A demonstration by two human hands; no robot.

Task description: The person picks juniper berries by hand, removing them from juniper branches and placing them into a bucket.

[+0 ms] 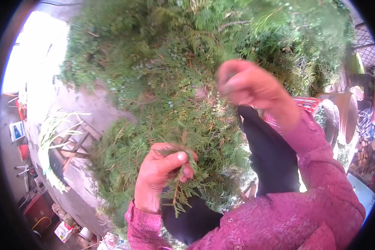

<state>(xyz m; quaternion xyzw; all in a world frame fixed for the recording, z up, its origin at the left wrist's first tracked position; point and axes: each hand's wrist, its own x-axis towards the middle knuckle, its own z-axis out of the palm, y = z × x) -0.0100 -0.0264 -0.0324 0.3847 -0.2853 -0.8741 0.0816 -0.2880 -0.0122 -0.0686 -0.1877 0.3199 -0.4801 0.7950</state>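
Between the thumb and fingers of my left hand (156, 177) is an evergreen sprig (180, 196), its brown stem upright and its flat green leaves hanging over my dark trouser leg. My right hand (256, 85) is raised to the right, apart from the sprig. Its fingers are curled together and smeared by motion; a small dark spot shows at the fingertips, too blurred to name. A big heap of cut evergreen branches (154, 100) lies below and beyond both hands, with small bluish cones among the leaves.
Long pale-green vegetables (50, 154) lie over a wooden stool (77, 143) on the left. At the right stand a red patterned container (307, 104) and a tan round container (346, 114). A dark red box (39, 212) and clutter sit at the lower left.
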